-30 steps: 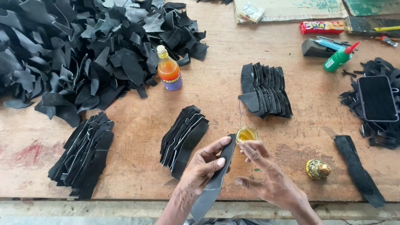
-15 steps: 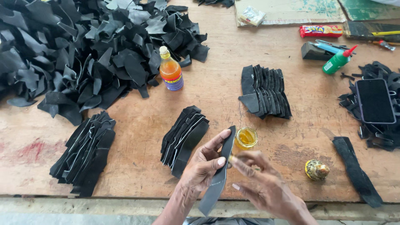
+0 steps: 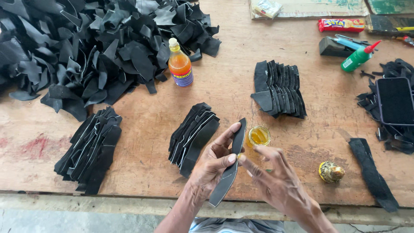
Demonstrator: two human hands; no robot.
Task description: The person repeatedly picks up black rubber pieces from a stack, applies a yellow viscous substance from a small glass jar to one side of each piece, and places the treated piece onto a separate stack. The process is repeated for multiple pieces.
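The black strip point(image 3: 230, 166), long and tapered, stood nearly upright over the near edge of the wooden table point(image 3: 142, 129), pinched between the thumb and fingers of the left hand point(image 3: 213, 166). A second earlier it had hung lower, with the right hand point(image 3: 276, 183) up beside the small glass of yellow liquid point(image 3: 258, 136); by this moment the strip had been raised and the right hand had drawn back from the glass, its fingers spread and gripping nothing, the forefinger tip touching the strip's edge near the left thumb, as if smearing something along it. The glass sat just beyond the strip's top, close enough to be knocked. Just left lay a fanned stack of black pieces point(image 3: 192, 136), another stack point(image 3: 90, 149) farther left, a third stack point(image 3: 278, 88) beyond the glass. An orange bottle point(image 3: 180, 64) stood against the big heap of black offcuts point(image 3: 86, 47). To the right were a small gold-coloured object point(image 3: 331, 171), a loose dark strip point(image 3: 373, 172), a phone point(image 3: 395, 101) and a green squeeze bottle point(image 3: 359, 57).
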